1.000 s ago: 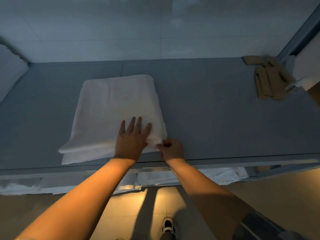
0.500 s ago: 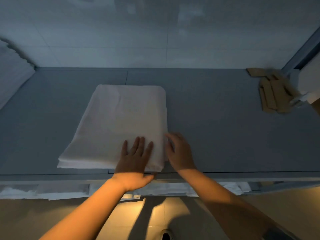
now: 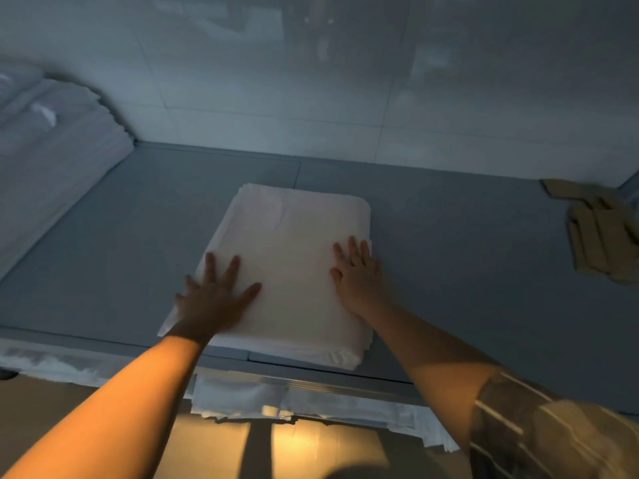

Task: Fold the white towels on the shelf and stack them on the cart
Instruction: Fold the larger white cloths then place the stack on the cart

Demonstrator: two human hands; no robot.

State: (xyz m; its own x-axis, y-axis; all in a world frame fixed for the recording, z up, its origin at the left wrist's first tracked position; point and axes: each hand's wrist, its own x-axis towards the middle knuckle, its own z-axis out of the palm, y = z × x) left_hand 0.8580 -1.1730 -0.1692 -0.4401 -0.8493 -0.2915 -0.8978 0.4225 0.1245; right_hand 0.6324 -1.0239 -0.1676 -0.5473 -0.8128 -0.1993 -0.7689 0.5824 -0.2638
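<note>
The white towel (image 3: 297, 267) lay on the grey shelf (image 3: 449, 271), near its front edge, already folded into a thick, neat rectangle. It seemed the folding of this one was nearly finished, with only the smoothing going on. Carrying it to the cart was not yet done, and no cart was visible in the view. At the far left, a pile of white linen (image 3: 52, 140) rested on the same shelf; I could not tell if those pieces were folded or waiting.

The left hand (image 3: 214, 299) pressed flat on the near left part of the towel, its fingers (image 3: 230, 271) straight and widely spread. The right hand (image 3: 359, 278) lay flat on the right edge, fingers straight and a little apart. Neither hand gripped the cloth.
</note>
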